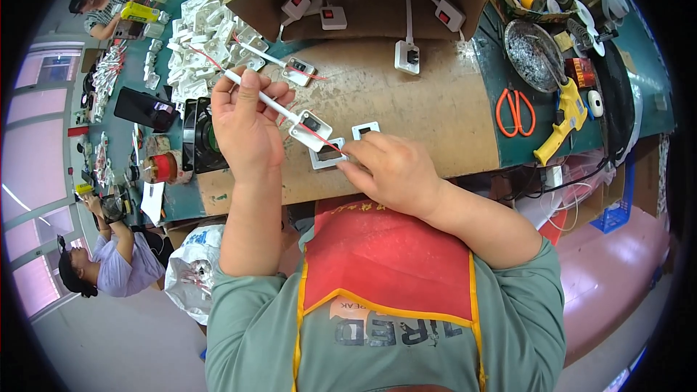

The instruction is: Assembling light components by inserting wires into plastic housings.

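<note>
My left hand (249, 120) is closed around a white tube (272, 104) that carries a small white switch housing (311, 129) at its lower end, its open face showing a dark part inside. A thin red wire (202, 56) sticks out beyond the tube's upper end and also runs out across the housing. My right hand (388, 170) has its fingertips together at the lower end of that wire. Just under the housing lies a white square frame (318, 162), close to my right fingers. Another white frame (365, 128) sits beyond them, partly covered by the hand.
A second wired white piece (298, 70) lies beyond my left hand, by a heap of white housings (200, 47). An open cardboard box (356, 25) holds finished-looking switch pieces. Orange-handled scissors (515, 112), a yellow glue gun (565, 123) and a round metal pan (534, 54) lie right. Two people sit left.
</note>
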{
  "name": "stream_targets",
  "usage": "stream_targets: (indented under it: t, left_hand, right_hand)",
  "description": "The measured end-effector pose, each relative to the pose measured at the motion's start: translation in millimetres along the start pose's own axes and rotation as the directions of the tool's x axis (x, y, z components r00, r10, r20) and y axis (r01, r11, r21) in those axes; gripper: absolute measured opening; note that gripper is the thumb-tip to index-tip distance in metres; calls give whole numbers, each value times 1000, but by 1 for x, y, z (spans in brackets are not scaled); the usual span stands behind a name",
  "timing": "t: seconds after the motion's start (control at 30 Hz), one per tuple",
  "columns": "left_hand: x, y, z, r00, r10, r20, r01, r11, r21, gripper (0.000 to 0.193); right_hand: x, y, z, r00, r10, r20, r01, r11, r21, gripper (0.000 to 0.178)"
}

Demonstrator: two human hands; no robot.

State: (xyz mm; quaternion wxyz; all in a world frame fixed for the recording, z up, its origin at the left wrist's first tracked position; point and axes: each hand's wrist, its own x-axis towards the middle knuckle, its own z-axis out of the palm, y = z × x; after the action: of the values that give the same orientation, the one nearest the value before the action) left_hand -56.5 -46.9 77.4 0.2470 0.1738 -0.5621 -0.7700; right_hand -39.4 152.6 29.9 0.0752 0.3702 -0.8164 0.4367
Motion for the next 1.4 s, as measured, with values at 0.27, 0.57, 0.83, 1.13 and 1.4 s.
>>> stream_targets:
  t: [0.27,0.57,0.83,1.13,1.4]
  left_hand:
    - [69,-9,-14,987,119,-110,-112,992,66,21]
    - [92,-33,-21,987,127,-94,-122,991,54,45]
    - [56,-19,-7,913,405,-50,-361,859,362,55]
    - [8,-26,-32,960,271,64,-278,910,308,37]
    - [-16,-33,-42,947,238,217,-314,833,456,31]
  right_hand:
    - [-4,18,-14,966,260,13,-259,958,123,22]
    - [-4,32,-35,942,335,-10,-333,939,88,22]
    - [-6,40,-47,925,377,-37,-371,921,117,21]
    - [-1,50,-62,889,454,-60,-446,888,114,23]
    - [7,55,-69,864,504,-13,-504,864,6,33]
